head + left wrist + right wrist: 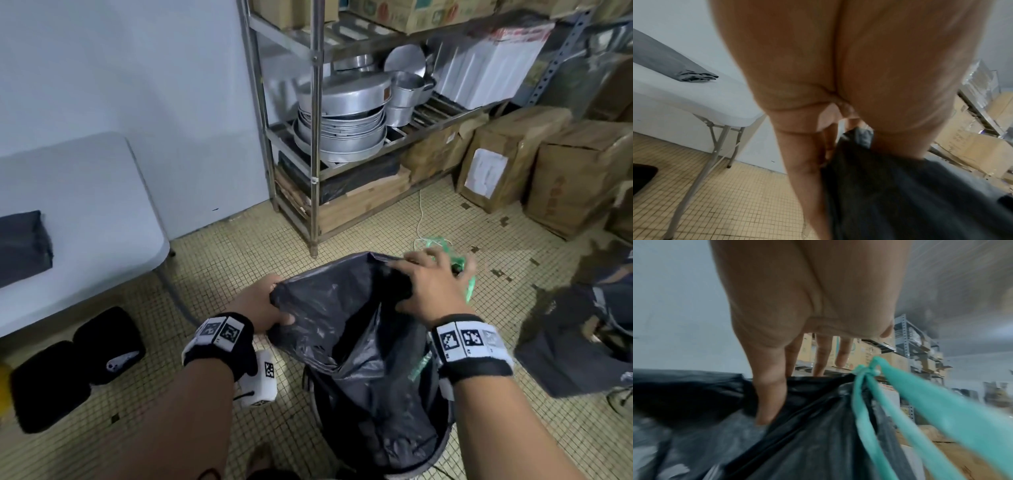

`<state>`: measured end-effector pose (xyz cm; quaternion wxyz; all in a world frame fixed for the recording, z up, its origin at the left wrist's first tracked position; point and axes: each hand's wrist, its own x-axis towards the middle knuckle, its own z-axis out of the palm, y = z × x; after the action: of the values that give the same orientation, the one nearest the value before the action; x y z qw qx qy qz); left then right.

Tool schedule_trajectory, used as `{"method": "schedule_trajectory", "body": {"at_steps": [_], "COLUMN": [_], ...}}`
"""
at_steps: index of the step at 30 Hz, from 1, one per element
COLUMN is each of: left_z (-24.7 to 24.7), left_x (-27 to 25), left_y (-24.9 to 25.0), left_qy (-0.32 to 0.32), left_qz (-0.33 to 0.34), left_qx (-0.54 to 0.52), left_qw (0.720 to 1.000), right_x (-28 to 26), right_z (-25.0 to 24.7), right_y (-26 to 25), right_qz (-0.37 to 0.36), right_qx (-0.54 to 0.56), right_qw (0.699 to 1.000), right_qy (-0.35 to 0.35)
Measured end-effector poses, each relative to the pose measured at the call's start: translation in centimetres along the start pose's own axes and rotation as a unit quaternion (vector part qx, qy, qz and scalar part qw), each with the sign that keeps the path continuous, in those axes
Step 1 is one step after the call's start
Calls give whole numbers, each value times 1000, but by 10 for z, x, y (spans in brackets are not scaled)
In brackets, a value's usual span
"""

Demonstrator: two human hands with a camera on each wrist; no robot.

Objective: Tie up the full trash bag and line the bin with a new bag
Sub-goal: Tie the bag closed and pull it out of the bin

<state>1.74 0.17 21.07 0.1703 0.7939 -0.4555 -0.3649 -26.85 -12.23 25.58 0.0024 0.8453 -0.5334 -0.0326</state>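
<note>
A black trash bag (342, 325) hangs open-mouthed over the dark round bin (442, 445), with its lower part down inside. My left hand (270, 308) grips the near left of the bag's rim. In the left wrist view the fingers (807, 154) curl round a bunch of black plastic (900, 194). My right hand (428, 284) holds the far right of the rim. Its thumb (770, 402) pinches the plastic (797, 434) against the fingers behind. A green drawstring (920, 402) with a knot runs past this hand and shows as a green loop (469, 284).
A dark, lumpy filled bag (582, 342) lies on the tiled floor at the right. The white folding table (85, 205) on the left carries folded dark bags (24, 246). Black cases (78, 366) lie under it. Behind stand a metal rack (315, 137) of pans and cardboard boxes (565, 181).
</note>
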Motion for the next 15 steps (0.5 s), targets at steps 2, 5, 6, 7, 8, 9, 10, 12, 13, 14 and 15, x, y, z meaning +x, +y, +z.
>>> {"method": "schedule_trajectory", "body": {"at_steps": [2, 5, 6, 7, 8, 9, 10, 12, 13, 14, 15], "left_z": [-6, -25, -34, -44, -55, -65, -75, -91, -96, -98, -98], "left_x": [-2, -9, -13, -17, -21, -24, -26, -28, -27, -27, -27], "left_y": [-1, -7, -10, -13, -16, -20, -23, -32, -38, -44, -51], "left_qy": [30, 82, 99, 111, 118, 127, 145, 206, 238, 271, 300], "left_qz": [27, 55, 58, 65, 75, 86, 100, 115, 111, 97, 75], "left_qx": [1, 15, 8, -3, -17, -30, -39, -50, -49, -35, -15], "left_qw": [999, 995, 993, 992, 990, 988, 984, 970, 964, 957, 951], "right_x": [-4, -9, -9, -9, -8, -7, -6, -3, -2, -1, 0], "right_z": [7, 17, 19, 20, 20, 20, 22, 25, 27, 28, 28], "right_y": [-23, -48, -53, -57, -61, -65, -68, -72, -73, -73, -74], "right_qz": [-47, -60, -49, -34, -19, -10, -8, -15, -20, -27, -35], "right_qx": [13, 18, 17, 17, 19, 25, 38, 90, 111, 116, 109], "right_qw": [998, 996, 997, 998, 998, 999, 999, 996, 993, 993, 993], "right_qy": [-26, -56, -58, -57, -52, -40, -20, 18, 26, 28, 30]}}
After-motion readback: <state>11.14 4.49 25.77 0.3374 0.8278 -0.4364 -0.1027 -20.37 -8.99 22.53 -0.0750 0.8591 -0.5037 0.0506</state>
